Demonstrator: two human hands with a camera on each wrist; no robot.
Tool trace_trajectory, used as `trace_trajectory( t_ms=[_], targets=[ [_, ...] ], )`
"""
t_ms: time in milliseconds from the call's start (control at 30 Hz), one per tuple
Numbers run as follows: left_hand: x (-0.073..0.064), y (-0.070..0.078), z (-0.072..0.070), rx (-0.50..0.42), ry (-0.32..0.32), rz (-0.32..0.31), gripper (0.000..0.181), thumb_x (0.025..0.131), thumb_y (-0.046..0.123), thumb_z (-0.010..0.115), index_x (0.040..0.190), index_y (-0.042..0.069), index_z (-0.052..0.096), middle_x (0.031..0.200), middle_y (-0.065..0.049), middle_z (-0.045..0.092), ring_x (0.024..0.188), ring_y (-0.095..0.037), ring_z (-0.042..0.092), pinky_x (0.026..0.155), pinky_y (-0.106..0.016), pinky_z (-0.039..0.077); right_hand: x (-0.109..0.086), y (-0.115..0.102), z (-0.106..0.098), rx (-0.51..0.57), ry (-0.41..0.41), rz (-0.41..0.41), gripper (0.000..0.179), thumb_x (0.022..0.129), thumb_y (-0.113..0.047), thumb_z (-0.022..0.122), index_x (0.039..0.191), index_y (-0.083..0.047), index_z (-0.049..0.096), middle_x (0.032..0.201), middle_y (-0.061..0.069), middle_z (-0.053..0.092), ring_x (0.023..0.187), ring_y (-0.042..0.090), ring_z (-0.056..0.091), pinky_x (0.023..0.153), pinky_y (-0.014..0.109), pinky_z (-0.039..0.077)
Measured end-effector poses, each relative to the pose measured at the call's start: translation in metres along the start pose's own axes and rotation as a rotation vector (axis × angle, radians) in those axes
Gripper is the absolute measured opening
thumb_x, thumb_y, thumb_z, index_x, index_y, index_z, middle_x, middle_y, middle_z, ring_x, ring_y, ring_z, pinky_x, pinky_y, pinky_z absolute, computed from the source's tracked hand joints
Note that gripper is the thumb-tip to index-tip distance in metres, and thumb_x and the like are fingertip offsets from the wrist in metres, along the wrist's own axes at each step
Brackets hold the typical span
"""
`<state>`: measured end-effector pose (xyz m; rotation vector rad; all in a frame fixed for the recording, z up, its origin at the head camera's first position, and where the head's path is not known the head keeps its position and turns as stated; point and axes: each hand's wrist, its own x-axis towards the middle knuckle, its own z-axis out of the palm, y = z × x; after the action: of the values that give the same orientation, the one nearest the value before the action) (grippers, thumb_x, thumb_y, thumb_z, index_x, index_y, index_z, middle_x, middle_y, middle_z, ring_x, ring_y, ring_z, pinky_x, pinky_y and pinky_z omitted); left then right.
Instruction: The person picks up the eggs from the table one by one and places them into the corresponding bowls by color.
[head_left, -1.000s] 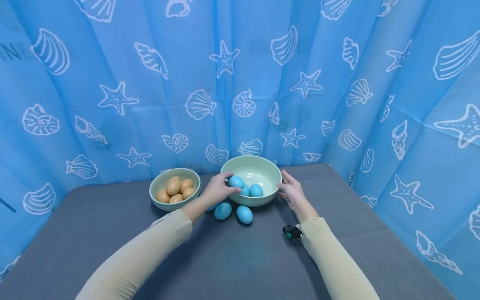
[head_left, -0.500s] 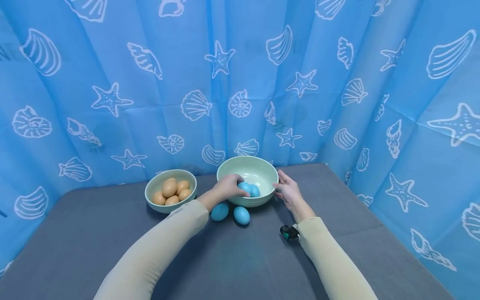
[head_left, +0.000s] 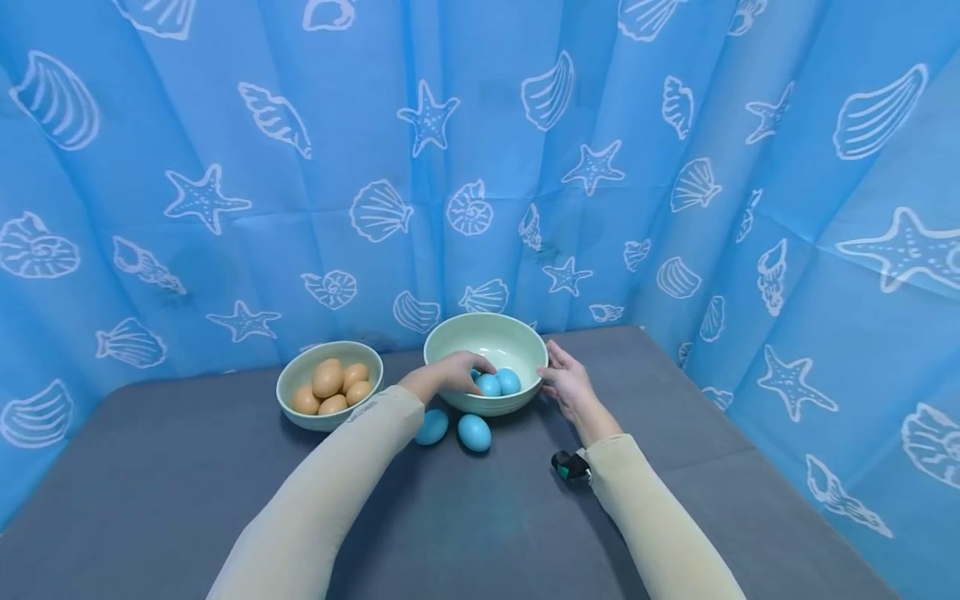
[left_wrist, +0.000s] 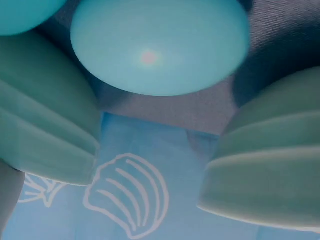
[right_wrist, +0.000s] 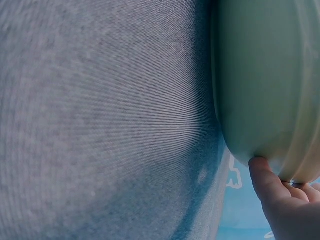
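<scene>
Right hand (head_left: 572, 389) grips the bowl (head_left: 501, 405), roomy toward its far edge; left hand (head_left: 454, 372) inside, hold unclear.

Blue curtain (head_left: 360, 150) fills the upper frame and right side in the head view, hung in vertical folds. White outline print: starfish (head_left: 201, 197), scallop shell (head_left: 381, 211), spiral shell (head_left: 470, 208), others scattered between. Faint horizontal crease across mid-height. Desk (head_left: 187, 492) below, dark grey, its back edge along the curtain foot; faint teal tint low centre. Left of centre, a pale green bowl (head_left: 321, 423) near the back edge; five brown eggs (head_left: 327, 378) visible inside, crowded together. Right wrist view: fine ribbed weave over the left part, sliver of curtain lower right. Left wrist view: curtain along the bottom, one striped shell outline prominent.
</scene>
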<state>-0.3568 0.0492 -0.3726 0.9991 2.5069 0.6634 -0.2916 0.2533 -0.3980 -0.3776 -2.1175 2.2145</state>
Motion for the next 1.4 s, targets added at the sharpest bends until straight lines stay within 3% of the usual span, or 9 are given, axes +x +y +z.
trace_trajectory(
  t_ms=[300, 500, 633, 767, 900, 1133, 1400],
  targets=[
    [0.009, -0.003, -0.004, 0.003, -0.165, -0.04, 0.041, 0.093, 0.003, 0.062, 0.134, 0.009, 0.06, 0.138, -0.01, 0.055, 0.133, -0.025, 0.044, 0.109, -0.033, 0.037, -0.001, 0.001, 0.002, -0.003, 0.011, 0.001, 0.065, 0.099, 0.003, 0.047, 0.156, -0.009, 0.019, 0.16, 0.008, 0.018, 0.145, 0.023, 0.022, 0.109, 0.047, 0.036],
    [0.008, -0.005, -0.005, 0.008, -0.208, -0.046, 0.048, 0.095, 0.001, 0.058, 0.141, 0.009, 0.051, 0.144, -0.01, 0.05, 0.137, -0.024, 0.039, 0.111, -0.034, 0.034, -0.001, 0.0, 0.004, -0.006, 0.012, -0.005, 0.064, 0.099, 0.003, 0.047, 0.156, -0.009, 0.019, 0.16, 0.008, 0.019, 0.145, 0.023, 0.023, 0.109, 0.047, 0.036],
    [0.003, -0.004, -0.009, -0.04, -0.201, -0.063, 0.054, 0.094, 0.0, 0.06, 0.146, 0.006, 0.044, 0.144, -0.012, 0.048, 0.137, -0.026, 0.039, 0.109, -0.034, 0.037, 0.0, 0.001, 0.004, -0.013, 0.004, 0.005, 0.064, 0.1, 0.003, 0.046, 0.156, -0.01, 0.018, 0.16, 0.007, 0.018, 0.145, 0.022, 0.022, 0.108, 0.046, 0.037],
    [-0.005, 0.001, -0.013, -0.051, -0.147, -0.053, 0.054, 0.092, 0.0, 0.063, 0.144, 0.003, 0.046, 0.14, -0.014, 0.053, 0.133, -0.027, 0.044, 0.106, -0.035, 0.041, 0.001, 0.001, 0.003, -0.024, 0.009, 0.001, 0.064, 0.1, 0.002, 0.047, 0.156, -0.011, 0.018, 0.16, 0.006, 0.018, 0.145, 0.021, 0.023, 0.105, 0.041, 0.041],
    [-0.02, 0.0, -0.015, -0.083, -0.05, 0.01, 0.051, 0.091, -0.001, 0.065, 0.14, -0.002, 0.048, 0.133, -0.017, 0.057, 0.129, -0.029, 0.049, 0.103, -0.035, 0.044, 0.001, 0.002, 0.002, -0.045, 0.013, -0.001, 0.064, 0.1, 0.002, 0.047, 0.156, -0.011, 0.019, 0.16, 0.006, 0.019, 0.145, 0.02, 0.023, 0.097, 0.034, 0.047],
    [-0.059, -0.002, -0.012, -0.252, 0.14, 0.117, 0.045, 0.092, -0.005, 0.061, 0.136, -0.007, 0.051, 0.129, -0.023, 0.058, 0.114, -0.037, 0.059, 0.091, -0.037, 0.053, -0.002, 0.002, 0.003, -0.026, -0.001, -0.012, 0.064, 0.099, 0.004, 0.045, 0.156, -0.008, 0.017, 0.16, 0.009, 0.017, 0.145, 0.025, 0.021, 0.109, 0.046, 0.037],
    [-0.098, -0.015, -0.006, -0.149, 0.272, 0.087, 0.046, 0.091, 0.002, 0.066, 0.135, -0.001, 0.054, 0.129, -0.02, 0.058, 0.114, -0.035, 0.058, 0.091, -0.04, 0.052, -0.002, 0.002, 0.001, -0.017, -0.017, -0.018, 0.064, 0.1, 0.003, 0.044, 0.156, -0.008, 0.016, 0.16, 0.01, 0.015, 0.146, 0.026, 0.019, 0.11, 0.051, 0.033]
  ],
)
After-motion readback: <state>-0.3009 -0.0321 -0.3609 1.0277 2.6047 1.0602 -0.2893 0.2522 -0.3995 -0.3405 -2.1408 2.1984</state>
